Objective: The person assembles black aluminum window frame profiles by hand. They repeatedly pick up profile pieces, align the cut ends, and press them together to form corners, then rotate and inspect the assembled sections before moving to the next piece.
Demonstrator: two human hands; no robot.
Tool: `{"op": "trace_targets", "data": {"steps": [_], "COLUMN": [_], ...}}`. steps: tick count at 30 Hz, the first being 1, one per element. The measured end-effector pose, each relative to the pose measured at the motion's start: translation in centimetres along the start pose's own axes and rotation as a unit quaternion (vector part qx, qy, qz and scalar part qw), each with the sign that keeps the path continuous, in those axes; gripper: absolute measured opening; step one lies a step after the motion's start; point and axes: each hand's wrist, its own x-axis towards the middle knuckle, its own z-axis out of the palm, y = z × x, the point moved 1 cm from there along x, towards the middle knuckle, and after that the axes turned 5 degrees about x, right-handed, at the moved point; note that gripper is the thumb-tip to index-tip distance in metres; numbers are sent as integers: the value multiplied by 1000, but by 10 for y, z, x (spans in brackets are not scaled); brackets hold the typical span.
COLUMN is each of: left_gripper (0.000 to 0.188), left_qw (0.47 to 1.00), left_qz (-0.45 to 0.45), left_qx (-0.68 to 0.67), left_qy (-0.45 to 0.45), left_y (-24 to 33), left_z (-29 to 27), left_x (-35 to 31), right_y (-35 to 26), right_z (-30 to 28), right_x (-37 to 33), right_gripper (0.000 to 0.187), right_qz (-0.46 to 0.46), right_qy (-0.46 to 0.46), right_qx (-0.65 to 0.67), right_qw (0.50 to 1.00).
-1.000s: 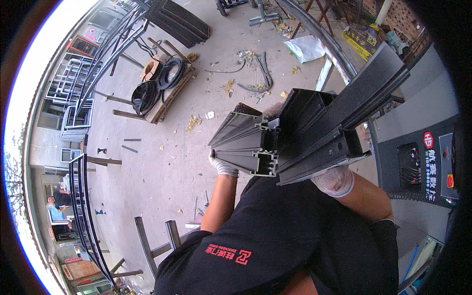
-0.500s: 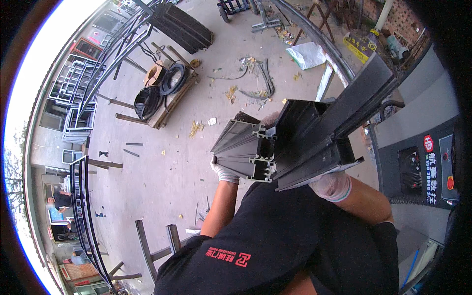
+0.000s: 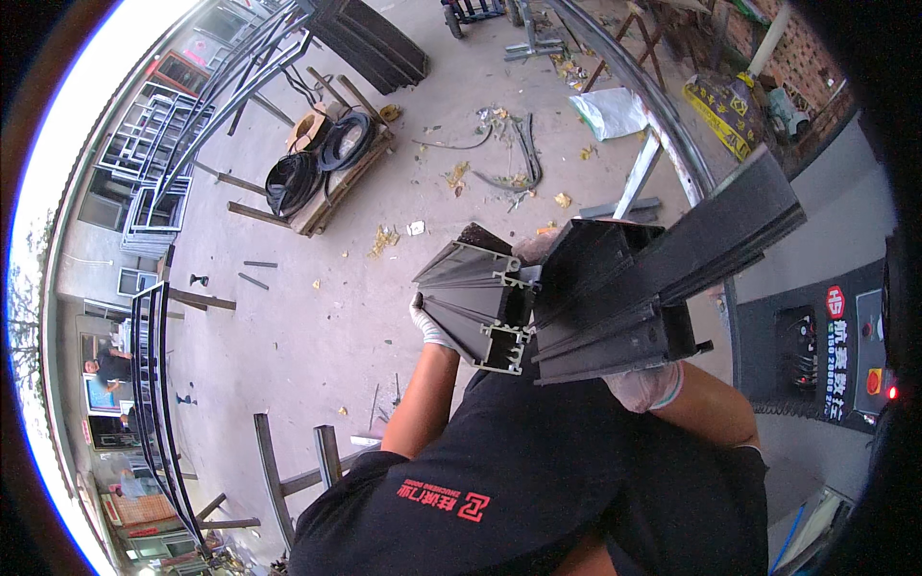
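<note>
Dark aluminium profiles (image 3: 615,288) are gripped underneath by both gloved hands, left hand (image 3: 429,326) and right hand (image 3: 645,387); the long axis runs forward-right from the fingers.

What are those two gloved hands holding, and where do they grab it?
A bundle of long dark metal profiles. The left hand grips the near cut end from the side; the right hand supports the same end from underneath.

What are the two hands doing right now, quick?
Left hand: gloved, closed on the side of the grey metal profiles.
Right hand: gloved, supporting the dark metal profiles from underneath; fingers mostly hidden.
</note>
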Motion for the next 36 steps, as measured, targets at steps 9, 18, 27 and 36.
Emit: {"op": "trace_targets", "data": {"steps": [9, 18, 27, 36], "left_gripper": [65, 65, 59, 58], "left_qw": [1000, 999, 999, 998], "left_qz": [8, 13, 29, -2], "left_qx": [-14, -30, 9, -49], "left_qy": [0, -7, 28, -31], "left_y": [-1, 4, 15, 23], "left_z": [4, -4, 10, -1], "left_x": [7, 28, 18, 41], "right_y": [-15, -15, -19, -26], "right_z": [17, 3, 0, -3], "right_x": [6, 6, 12, 16], "right_gripper": [117, 114, 113, 111], "right_qz": [69, 62, 76, 96], "right_qy": [104, 79, 74, 70], "right_qx": [216, 158, 169, 190], "right_qw": [968, 982, 980, 975]}}
